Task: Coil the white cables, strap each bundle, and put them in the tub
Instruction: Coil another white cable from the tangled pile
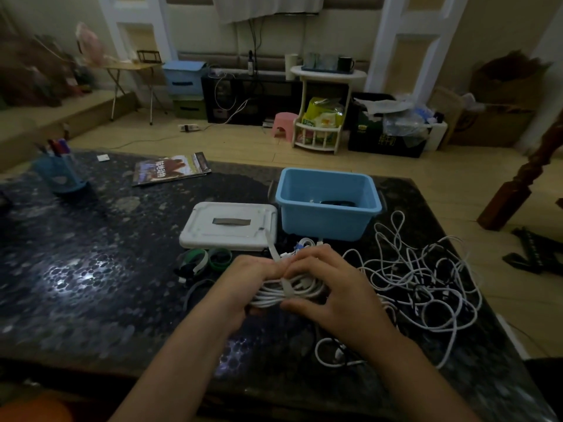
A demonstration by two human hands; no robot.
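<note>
A coiled bundle of white cable (274, 295) lies between my hands above the dark table. My left hand (243, 281) grips its left end. My right hand (329, 287) holds its right side, thumb underneath. A pale strap (286, 289) wraps across the bundle, and its free end sticks up toward the lid. The blue tub (327, 222) stands just behind, open, with something dark in its bottom. A tangle of loose white cables (426, 281) sprawls to the right of my hands.
The tub's white lid (228, 226) lies flat left of the tub. Green, white and dark straps (207, 260) sit in front of the lid. A blue pen holder (62, 175) and a magazine (170, 170) are at the far left. The table edge runs close on the right.
</note>
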